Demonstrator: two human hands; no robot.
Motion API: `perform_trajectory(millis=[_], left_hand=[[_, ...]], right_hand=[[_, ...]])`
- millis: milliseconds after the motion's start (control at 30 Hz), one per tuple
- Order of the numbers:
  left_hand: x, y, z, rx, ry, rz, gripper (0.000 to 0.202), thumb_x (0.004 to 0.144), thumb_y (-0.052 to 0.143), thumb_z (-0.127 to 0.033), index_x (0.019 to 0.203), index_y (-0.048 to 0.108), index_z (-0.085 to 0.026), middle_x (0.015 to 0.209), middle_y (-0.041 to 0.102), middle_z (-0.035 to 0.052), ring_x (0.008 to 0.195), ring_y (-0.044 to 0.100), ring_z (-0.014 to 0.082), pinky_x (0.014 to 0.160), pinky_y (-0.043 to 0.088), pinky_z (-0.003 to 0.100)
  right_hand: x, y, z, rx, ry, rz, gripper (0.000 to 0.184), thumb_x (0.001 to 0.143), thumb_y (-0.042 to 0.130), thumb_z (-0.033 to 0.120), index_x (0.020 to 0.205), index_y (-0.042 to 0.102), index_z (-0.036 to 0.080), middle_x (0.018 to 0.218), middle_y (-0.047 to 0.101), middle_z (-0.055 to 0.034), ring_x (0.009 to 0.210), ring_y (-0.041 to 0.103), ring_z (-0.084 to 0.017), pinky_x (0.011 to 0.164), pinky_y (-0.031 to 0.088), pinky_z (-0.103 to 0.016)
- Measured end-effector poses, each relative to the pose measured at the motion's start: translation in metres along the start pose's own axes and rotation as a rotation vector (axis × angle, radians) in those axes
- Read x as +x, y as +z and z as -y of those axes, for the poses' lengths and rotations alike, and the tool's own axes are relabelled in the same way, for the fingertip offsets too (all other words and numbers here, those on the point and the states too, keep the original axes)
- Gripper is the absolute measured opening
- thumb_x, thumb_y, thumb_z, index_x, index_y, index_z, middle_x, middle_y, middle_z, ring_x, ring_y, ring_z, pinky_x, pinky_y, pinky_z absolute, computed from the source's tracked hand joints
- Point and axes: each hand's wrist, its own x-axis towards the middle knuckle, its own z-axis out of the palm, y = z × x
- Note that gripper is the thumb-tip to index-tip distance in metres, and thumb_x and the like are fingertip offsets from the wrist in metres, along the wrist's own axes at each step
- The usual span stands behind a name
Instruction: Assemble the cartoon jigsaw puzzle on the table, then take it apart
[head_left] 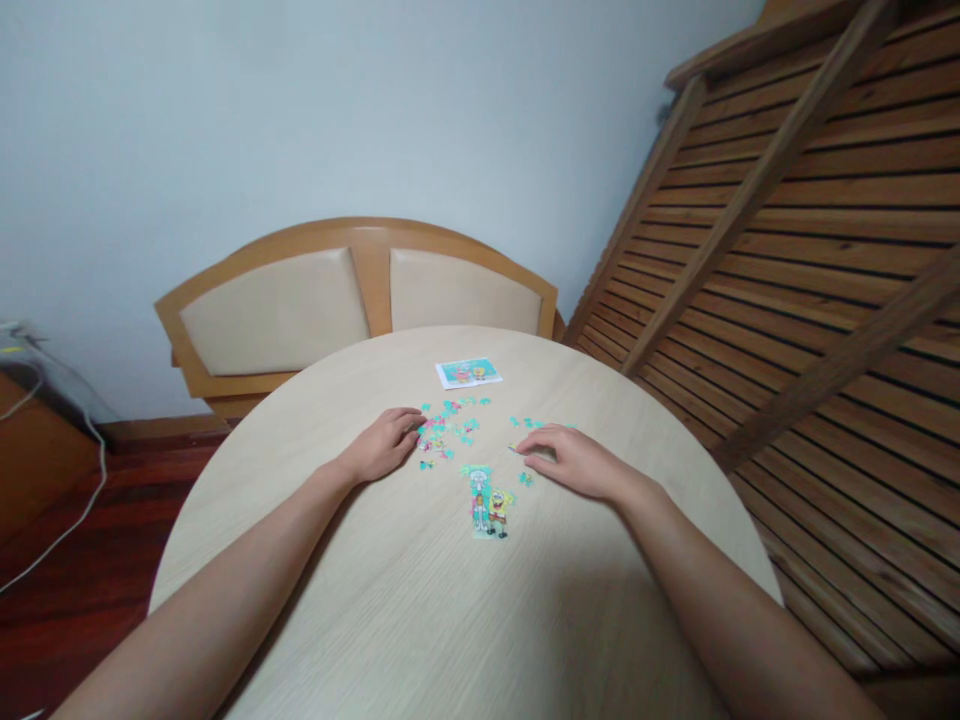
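Observation:
On the round table lies a partly joined jigsaw puzzle (489,510) with a tall turquoise figure and a yellow square cartoon figure. Beyond it, loose puzzle pieces (450,422) in turquoise and pink are spread in a cluster. My left hand (386,443) rests palm down at the cluster's left edge, fingers loosely bent and apart from the thumb. My right hand (574,460) is closed in a pinch, with a small puzzle piece (512,448) at its fingertips. Just below that hand lies another loose piece, and several more are partly hidden behind it.
A picture sheet (469,373) with cartoon figures lies farther back on the pale wooden table (360,620). Behind the table stands a padded wooden headboard (360,290). A slatted wooden frame (787,250) leans at the right, and a white cable (97,470) hangs at the left.

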Motion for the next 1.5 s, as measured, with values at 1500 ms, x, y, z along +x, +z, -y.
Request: perform_trajectory(millis=[1500], left_hand=[[0.002,-0.008,-0.024,-0.018,0.154,0.047,0.031,0.099,0.054,-0.042,0.116,0.072,-0.024,0.139,0.058,0.0117,0.128,0.054,0.0285,0.111,0.043,0.048]], right_hand=[[-0.006,-0.01,0.001,0.084,0.058,0.054,0.022,0.083,0.071,0.031,0.101,0.075,0.02,0.105,0.076,-0.0074,0.098,0.069,-0.023,0.092,0.052,-0.037]])
